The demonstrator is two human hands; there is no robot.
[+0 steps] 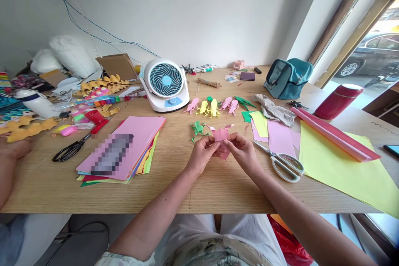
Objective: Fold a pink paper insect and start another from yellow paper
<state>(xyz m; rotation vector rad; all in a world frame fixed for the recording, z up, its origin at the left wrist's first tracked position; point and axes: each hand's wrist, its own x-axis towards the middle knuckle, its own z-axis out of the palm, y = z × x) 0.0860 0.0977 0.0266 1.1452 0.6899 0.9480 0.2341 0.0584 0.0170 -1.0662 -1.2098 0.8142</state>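
Observation:
Between my two hands is a folded piece of pink paper point(220, 134), with thin points spreading out at its far end. My left hand point(203, 152) pinches its left side, thumb on top. From the right, my right hand point(243, 152) pinches the other side; the thumbs nearly meet. Just beyond my left hand lies a green folded paper frog point(197, 129). Farther back stand several paper frogs, among them a yellow one point(214, 108) and a pink one point(192, 105). White-handled scissors point(285, 165) rest to the right of my right hand.
A white fan point(166, 83) stands at the back. Left lies a stack of coloured paper point(146, 126) with a blurred item on it, plus black-handled scissors point(73, 149). Yellow sheets point(339, 162), a red bottle point(338, 100) and a teal bag point(288, 79) are right. Another person's arm point(12, 160) rests far left.

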